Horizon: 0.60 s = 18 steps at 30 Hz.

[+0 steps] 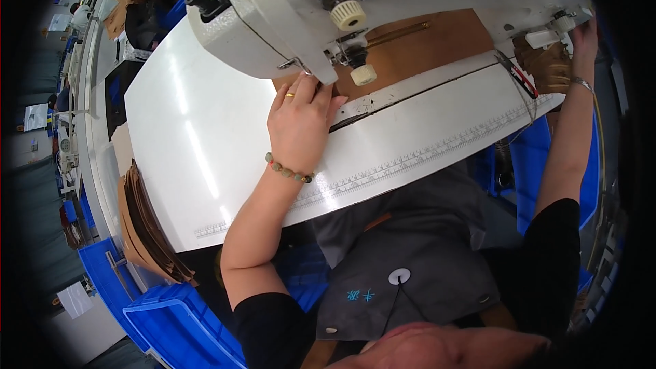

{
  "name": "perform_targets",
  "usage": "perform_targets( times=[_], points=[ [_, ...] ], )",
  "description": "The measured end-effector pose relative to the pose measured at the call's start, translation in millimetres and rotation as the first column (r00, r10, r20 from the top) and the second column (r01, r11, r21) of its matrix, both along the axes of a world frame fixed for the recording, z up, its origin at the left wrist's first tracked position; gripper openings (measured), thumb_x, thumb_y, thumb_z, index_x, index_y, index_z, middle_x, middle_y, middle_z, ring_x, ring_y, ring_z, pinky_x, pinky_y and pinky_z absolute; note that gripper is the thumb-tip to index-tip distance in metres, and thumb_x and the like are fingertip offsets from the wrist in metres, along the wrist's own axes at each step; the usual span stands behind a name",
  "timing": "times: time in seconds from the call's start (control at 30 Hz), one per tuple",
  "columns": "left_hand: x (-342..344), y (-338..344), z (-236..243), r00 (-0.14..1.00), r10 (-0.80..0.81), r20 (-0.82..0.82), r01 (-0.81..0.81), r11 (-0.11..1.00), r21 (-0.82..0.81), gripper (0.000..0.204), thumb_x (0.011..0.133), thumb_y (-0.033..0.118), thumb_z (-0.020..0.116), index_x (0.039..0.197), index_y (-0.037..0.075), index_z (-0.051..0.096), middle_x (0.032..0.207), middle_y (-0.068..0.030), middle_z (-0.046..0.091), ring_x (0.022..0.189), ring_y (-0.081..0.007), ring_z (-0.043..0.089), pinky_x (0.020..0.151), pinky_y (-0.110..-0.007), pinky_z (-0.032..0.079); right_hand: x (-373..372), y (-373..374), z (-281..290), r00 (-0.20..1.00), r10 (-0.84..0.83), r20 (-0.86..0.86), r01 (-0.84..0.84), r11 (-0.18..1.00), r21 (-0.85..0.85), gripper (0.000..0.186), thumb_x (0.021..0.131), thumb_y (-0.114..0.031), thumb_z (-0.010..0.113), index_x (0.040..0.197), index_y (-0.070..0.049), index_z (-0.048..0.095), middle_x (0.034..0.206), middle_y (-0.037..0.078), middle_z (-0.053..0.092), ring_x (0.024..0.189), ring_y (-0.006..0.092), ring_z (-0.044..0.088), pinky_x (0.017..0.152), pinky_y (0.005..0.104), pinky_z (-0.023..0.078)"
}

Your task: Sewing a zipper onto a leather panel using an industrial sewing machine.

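My left hand (298, 123) lies palm down beneath the needle end of a white sewing machine (253, 27), wearing a ring and a bead bracelet. Its fingers reach forward, slightly apart, to the near left end of a flat brown piece (458, 37); the fingertips are partly hidden by the machine. A narrow gold-coloured strip (400, 34) lies along that piece, under the machine arm. At the far right, my right hand (583, 39) is raised to the machine's right end. Its fingers are mostly hidden there, so their grip does not show.
The white table (225, 157) carries a printed ruler along its near edge. A red and black cutting tool (521, 79) lies beside brown pieces (544, 65) at right. Brown sheets (140, 225) hang off the left edge. Blue bins (181, 324) stand below, left and right.
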State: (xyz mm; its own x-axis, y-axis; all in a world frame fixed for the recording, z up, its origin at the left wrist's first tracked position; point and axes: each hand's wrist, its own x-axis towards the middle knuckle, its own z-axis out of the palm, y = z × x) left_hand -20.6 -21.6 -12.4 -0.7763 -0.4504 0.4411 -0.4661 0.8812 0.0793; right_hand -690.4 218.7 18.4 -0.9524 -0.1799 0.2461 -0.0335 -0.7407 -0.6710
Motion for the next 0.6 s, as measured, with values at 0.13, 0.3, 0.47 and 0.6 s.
perform_targets(
  times=[0.13, 0.3, 0.47, 0.6],
  points=[
    [7, 1, 3, 0.998, 0.044, 0.048, -0.043, 0.999, -0.019, 0.033, 0.089, 0.030, 0.076, 0.113, 0.008, 0.077, 0.118, -0.0054, 0.072, 0.109, -0.0254, 0.069, 0.093, -0.038, 0.056, 130, -38, 11, 0.706, -0.488, -0.513, 0.682, 0.665, 0.306, 0.017, 0.099, -0.011, 0.070, 0.109, 0.002, 0.073, 0.113, 0.009, 0.074, 0.103, 0.0254, 0.071, 0.097, 0.0335, 0.054],
    [2, 2, 2, 0.998, 0.037, 0.051, -0.037, 0.999, 0.000, 0.033, 0.091, 0.031, 0.075, 0.115, 0.008, 0.077, 0.120, -0.0055, 0.071, 0.111, -0.0256, 0.069, 0.093, -0.038, 0.056, 290, -39, 11, -0.144, 0.404, -0.903, 0.627, 0.744, 0.233, 0.020, 0.082, -0.007, 0.082, 0.099, -0.001, 0.074, 0.103, 0.012, 0.073, 0.090, 0.0276, 0.072, 0.083, 0.0352, 0.058],
    [4, -1, -3, 1.000, 0.017, 0.023, -0.017, 1.000, -0.018, 0.036, 0.092, 0.032, 0.074, 0.120, 0.009, 0.075, 0.124, -0.0062, 0.071, 0.112, -0.0261, 0.069, 0.092, -0.038, 0.056, 330, -94, -8, -0.271, 0.660, -0.700, 0.714, 0.626, 0.314, 0.019, 0.077, -0.011, 0.077, 0.093, -0.002, 0.071, 0.097, 0.008, 0.071, 0.101, 0.0275, 0.067, 0.088, 0.0399, 0.055],
    [10, -1, 0, 1.000, -0.009, -0.022, 0.007, 0.997, -0.072, 0.033, 0.092, 0.031, 0.075, 0.115, 0.009, 0.077, 0.119, -0.0053, 0.073, 0.107, -0.0255, 0.070, 0.090, -0.037, 0.056, 347, -94, 17, -0.312, 0.818, -0.484, 0.728, 0.533, 0.431, 0.012, 0.082, -0.015, 0.069, 0.079, -0.004, 0.065, 0.081, 0.007, 0.065, 0.088, 0.0283, 0.065, 0.078, 0.0416, 0.053]
  ],
)
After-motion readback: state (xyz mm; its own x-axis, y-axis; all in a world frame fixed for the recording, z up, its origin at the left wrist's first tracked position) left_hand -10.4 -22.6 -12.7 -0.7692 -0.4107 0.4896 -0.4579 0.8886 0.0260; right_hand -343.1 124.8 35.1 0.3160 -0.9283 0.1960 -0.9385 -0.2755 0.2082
